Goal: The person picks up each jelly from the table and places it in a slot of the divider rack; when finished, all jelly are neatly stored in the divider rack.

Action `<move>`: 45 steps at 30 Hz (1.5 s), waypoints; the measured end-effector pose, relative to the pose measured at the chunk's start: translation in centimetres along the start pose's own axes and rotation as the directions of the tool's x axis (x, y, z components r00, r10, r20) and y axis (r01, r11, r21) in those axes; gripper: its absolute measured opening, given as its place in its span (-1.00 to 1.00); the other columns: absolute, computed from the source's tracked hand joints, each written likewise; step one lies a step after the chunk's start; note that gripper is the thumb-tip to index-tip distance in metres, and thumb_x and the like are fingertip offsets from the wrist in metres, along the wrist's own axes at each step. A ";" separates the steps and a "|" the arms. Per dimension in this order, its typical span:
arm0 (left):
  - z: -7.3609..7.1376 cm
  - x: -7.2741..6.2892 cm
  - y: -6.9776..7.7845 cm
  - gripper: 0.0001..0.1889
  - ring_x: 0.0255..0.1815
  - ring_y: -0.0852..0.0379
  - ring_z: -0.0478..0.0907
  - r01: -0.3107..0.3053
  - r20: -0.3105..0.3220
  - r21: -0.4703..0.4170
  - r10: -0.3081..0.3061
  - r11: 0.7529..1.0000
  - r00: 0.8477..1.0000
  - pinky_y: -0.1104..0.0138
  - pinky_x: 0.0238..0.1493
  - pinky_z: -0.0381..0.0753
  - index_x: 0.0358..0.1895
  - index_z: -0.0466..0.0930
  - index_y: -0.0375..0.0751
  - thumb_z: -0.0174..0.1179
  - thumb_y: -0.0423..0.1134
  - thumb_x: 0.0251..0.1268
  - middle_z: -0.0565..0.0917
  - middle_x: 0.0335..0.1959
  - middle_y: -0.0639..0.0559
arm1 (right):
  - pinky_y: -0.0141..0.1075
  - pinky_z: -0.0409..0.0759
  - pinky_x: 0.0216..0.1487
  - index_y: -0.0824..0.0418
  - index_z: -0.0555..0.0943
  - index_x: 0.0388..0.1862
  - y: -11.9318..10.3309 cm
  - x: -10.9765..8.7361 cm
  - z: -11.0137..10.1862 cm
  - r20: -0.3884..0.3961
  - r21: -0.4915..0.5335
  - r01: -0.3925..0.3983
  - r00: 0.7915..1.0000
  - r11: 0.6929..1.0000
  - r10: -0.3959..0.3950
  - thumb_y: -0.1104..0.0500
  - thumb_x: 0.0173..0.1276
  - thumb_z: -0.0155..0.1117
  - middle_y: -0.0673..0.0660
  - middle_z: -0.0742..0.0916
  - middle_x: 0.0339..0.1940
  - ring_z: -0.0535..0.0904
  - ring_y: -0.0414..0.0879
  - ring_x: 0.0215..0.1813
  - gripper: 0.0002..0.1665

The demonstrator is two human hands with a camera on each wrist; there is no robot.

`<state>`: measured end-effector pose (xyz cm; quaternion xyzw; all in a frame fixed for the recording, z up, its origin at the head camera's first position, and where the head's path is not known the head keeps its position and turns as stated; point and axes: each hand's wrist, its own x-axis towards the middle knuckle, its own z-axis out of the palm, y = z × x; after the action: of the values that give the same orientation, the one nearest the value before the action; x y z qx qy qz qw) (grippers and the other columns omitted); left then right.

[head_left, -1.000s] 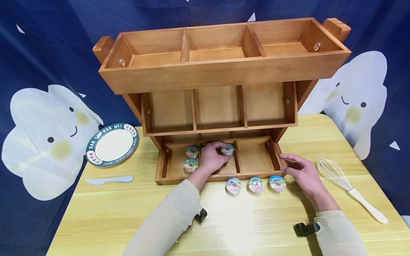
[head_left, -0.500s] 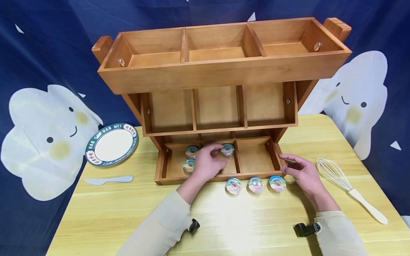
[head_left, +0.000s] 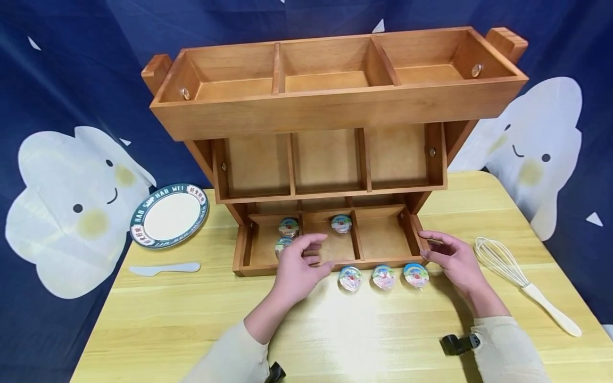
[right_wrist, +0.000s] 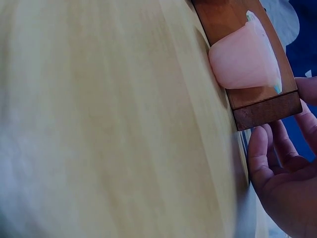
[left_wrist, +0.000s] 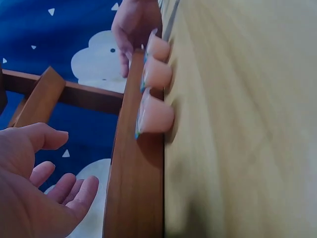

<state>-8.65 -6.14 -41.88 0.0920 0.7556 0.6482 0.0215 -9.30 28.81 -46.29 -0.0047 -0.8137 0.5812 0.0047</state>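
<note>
My left hand [head_left: 294, 274] hovers over the front edge of the bottom tray [head_left: 282, 270], its fingers parted around nothing. Two small jelly cups [head_left: 289, 227] with printed lids sit in the tray's left compartment, one partly behind this hand. Another jelly cup [head_left: 341, 223] lies at the back of the middle compartment. Along the tray's front on the table stand three more, left [head_left: 350, 279], middle [head_left: 383, 277] and right [head_left: 415, 275]; their pinkish sides show in the left wrist view. My right hand [head_left: 457, 266] touches the tray's right end wall with relaxed fingers, close by the right cup.
Above the bottom tray rise the middle tray [head_left: 325, 162] and top tray [head_left: 335, 109] of the wooden rack, each with three compartments. A plate [head_left: 172, 217] and a pale knife [head_left: 165, 268] lie on the left. A whisk [head_left: 527, 284] lies at the right.
My left hand has let go of the jelly cup in the middle compartment and drawn back toward the lower left. The right hand has stayed at the tray's end.
</note>
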 end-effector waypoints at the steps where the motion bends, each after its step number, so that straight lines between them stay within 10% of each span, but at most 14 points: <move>1: 0.1 -0.4 0.0 -0.50 0.06 -0.28 0.54 -0.001 0.001 -0.004 0.001 1.000 1.000 0.05 0.02 0.66 0.08 0.64 -0.28 0.45 -0.56 -0.02 0.60 -0.04 -0.11 | -0.54 0.52 0.00 0.38 0.55 0.26 0.0 0.0 0.0 0.000 0.002 -0.002 1.000 1.000 0.002 0.33 0.34 0.37 -0.09 0.63 0.09 0.54 -0.22 0.06 -0.49; 16: 2.1 -4.0 -1.8 -0.53 -0.01 -0.29 0.57 0.090 0.015 -0.030 -0.090 0.995 0.996 0.15 -0.04 0.69 0.03 0.64 -0.40 0.48 -0.55 -0.07 0.59 -0.01 -0.24 | -0.53 0.51 0.00 0.38 0.56 0.25 0.1 0.1 0.0 0.002 0.009 0.010 1.000 1.000 -0.010 0.35 0.33 0.37 -0.11 0.64 0.07 0.54 -0.21 0.06 -0.49; 45: 5.9 -3.5 -4.9 -0.54 -0.51 0.25 0.66 0.104 -0.057 0.035 -0.102 0.994 0.993 0.39 -0.44 0.70 -0.02 0.76 -0.18 0.52 -0.48 -0.12 0.67 -0.27 0.10 | -0.53 0.51 0.02 0.39 0.55 0.25 0.0 0.1 0.0 0.007 0.023 0.007 1.000 1.000 -0.007 0.35 0.32 0.37 -0.11 0.63 0.10 0.53 -0.23 0.09 -0.49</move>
<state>-4.84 -1.70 -47.91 0.0353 0.7719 0.6340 0.0320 -9.38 28.79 -46.30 0.0001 -0.8069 0.5907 0.0040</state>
